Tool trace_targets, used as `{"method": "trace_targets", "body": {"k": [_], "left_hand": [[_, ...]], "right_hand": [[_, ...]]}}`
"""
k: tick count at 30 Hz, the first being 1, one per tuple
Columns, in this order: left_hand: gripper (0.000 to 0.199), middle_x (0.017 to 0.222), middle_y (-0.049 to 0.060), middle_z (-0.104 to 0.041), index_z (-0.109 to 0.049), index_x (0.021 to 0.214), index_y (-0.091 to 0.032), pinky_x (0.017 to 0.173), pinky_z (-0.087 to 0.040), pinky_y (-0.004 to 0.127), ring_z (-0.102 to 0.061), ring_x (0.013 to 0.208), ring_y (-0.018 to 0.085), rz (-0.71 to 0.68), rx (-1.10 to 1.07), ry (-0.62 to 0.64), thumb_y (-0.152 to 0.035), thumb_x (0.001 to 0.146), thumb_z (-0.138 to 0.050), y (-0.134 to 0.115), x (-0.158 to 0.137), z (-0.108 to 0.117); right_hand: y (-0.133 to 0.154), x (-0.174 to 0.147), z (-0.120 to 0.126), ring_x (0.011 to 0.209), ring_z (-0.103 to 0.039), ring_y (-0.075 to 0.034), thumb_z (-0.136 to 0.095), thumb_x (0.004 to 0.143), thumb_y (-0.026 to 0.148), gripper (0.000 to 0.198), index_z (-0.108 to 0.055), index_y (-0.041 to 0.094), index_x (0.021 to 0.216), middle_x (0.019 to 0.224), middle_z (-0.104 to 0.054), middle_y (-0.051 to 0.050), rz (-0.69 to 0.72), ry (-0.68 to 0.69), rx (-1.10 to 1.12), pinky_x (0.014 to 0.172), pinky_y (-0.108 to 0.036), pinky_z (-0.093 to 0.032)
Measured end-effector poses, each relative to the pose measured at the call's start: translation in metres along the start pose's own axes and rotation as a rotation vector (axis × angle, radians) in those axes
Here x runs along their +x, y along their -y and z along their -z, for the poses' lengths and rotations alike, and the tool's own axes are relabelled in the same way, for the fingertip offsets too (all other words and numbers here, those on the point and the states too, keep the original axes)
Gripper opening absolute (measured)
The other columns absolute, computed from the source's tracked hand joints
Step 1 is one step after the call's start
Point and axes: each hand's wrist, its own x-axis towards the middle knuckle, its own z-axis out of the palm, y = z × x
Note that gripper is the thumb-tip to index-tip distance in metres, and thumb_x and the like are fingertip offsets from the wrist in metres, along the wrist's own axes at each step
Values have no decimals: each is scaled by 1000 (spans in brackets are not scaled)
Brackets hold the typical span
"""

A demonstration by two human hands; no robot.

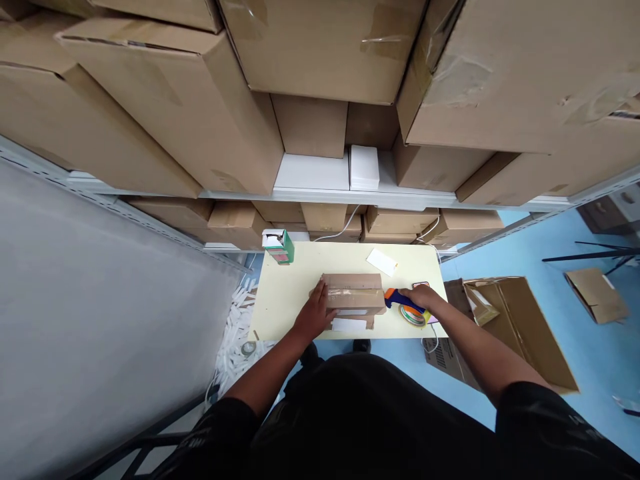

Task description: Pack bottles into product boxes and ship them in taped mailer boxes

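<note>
A small brown cardboard box (356,298) lies on the pale yellow table (285,300), with a strip of clear tape along its top. My left hand (315,312) holds the box's left end, fingers over the far side and thumb along the near face. In my right hand (423,298) is a blue and orange tape dispenser (400,298), its orange head against the box's right end. A roll of tape (414,316) shows just below the dispenser's handle. Under the box's near edge, a piece of cardboard with a white label (349,325) sticks out.
A green and white carton (280,247) stands at the table's far left corner. Near the far edge lies a white slip (382,262). Shelves (320,183) packed with cardboard boxes rise behind. An open carton (520,333) sits on the floor right; white paper strips (237,333) heap left.
</note>
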Motion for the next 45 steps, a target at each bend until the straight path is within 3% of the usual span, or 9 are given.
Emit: {"method": "trace_targets", "body": {"k": [7,12,17,24,29,32,35,40,45], "left_hand": [[89,170,26,-23,-13,166,-13,126,-34,55,-26,158,38,23,1,-53,-45,99,-62,3,-12,-5],[88,171,23,-24,-13,167,-16,125,-36,55,-27,158,36,45,5,-101,-45,100,-60,10,-16,0],[89,173,18,-21,-19,167,-21,126,-34,53,-26,159,35,89,-83,-79,-41,95,-67,8,-20,11],[61,165,18,-36,-44,153,-18,120,-40,48,-43,150,31,384,-448,-215,-46,100,-55,-1,-2,22],[39,119,14,-73,-68,117,-18,93,-54,42,-70,100,28,727,-523,-27,-47,91,-63,-4,29,43],[25,101,9,-75,-70,104,-19,86,-53,38,-68,92,26,664,-510,-13,-38,89,-63,-10,30,60],[48,122,10,-69,-60,129,-20,88,-53,36,-66,102,24,568,-592,-199,-24,81,-64,-11,16,67],[80,147,14,-53,-39,148,-21,101,-50,37,-61,124,24,523,-819,-231,-16,71,-62,4,-11,35],[47,132,16,-63,-60,127,-14,107,-46,43,-62,122,29,701,-659,-144,-34,84,-62,21,-15,5]], "right_hand": [[-42,-22,-66,66,-70,-27,-56,90,64,52,-68,19,67,70,-74,-14,-70,3,313,58,-34,-51],[-49,-38,-101,83,-73,-29,-42,96,63,57,-74,19,82,89,-77,-16,-190,-98,373,69,-35,-52],[-20,-25,-93,99,-70,-30,-40,101,43,42,-71,15,108,100,-75,-17,-47,-359,15,86,-39,-48],[20,-9,-85,117,-63,-38,-50,100,46,40,-72,14,107,111,-70,-23,30,-330,-172,96,-51,-42],[59,-33,-67,103,-66,-31,-37,102,61,55,-73,21,101,104,-73,-14,304,-258,305,88,-40,-47],[79,-50,-58,92,-65,-28,-43,98,63,48,-71,24,100,96,-73,-8,339,-181,521,83,-38,-49],[78,-62,-63,102,-64,-27,-46,96,63,46,-67,27,115,108,-72,-6,482,-268,684,88,-39,-51],[58,-47,-107,115,-63,-27,-40,96,72,57,-63,26,121,123,-69,-9,549,-96,951,93,-38,-54],[52,-15,-136,110,-65,-29,-38,93,74,60,-69,23,100,111,-74,-9,326,-73,773,99,-44,-50]]}}
